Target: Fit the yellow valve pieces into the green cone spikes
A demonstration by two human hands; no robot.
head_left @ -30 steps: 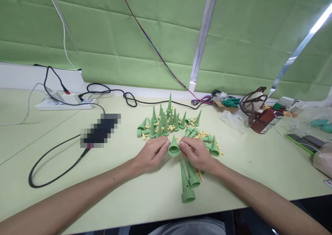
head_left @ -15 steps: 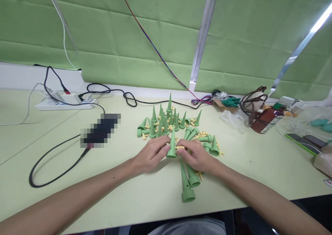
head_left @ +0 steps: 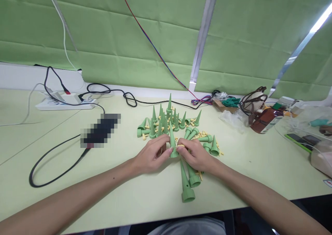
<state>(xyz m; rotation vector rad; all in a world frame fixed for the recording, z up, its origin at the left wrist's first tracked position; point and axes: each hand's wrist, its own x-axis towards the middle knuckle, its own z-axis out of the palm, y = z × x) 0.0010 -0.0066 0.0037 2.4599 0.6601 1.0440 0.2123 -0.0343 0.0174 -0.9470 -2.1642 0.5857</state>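
Observation:
Between thumb and fingers, my left hand (head_left: pixel 155 154) grips a green plastic watering spike (head_left: pixel 172 143), which points upward. My right hand (head_left: pixel 195 154) pinches a small yellow valve (head_left: pixel 181 146) against the spike's side; most of the valve is hidden by the fingers. Near my right wrist lie two more spikes, one long green spike (head_left: pixel 187 188) in front and another green spike (head_left: pixel 194 179) partly under the hand. Behind both hands stands a cluster of upright green spikes (head_left: pixel 166 122) with yellow valves among them. Loose yellow valves (head_left: pixel 203 134) lie beyond my right hand.
A pixelated dark device (head_left: pixel 100 131) with a black cable lies at left, near a white power strip (head_left: pixel 66 103). On the right are a brown bottle (head_left: pixel 267 119), a clear plastic bag (head_left: pixel 234 121) and a green-edged phone (head_left: pixel 298 141). The table's front edge is close to me.
The spike in my left hand has shifted slightly right, closer to my right hand. Less of the yellow valve shows between my right fingers and the spike.

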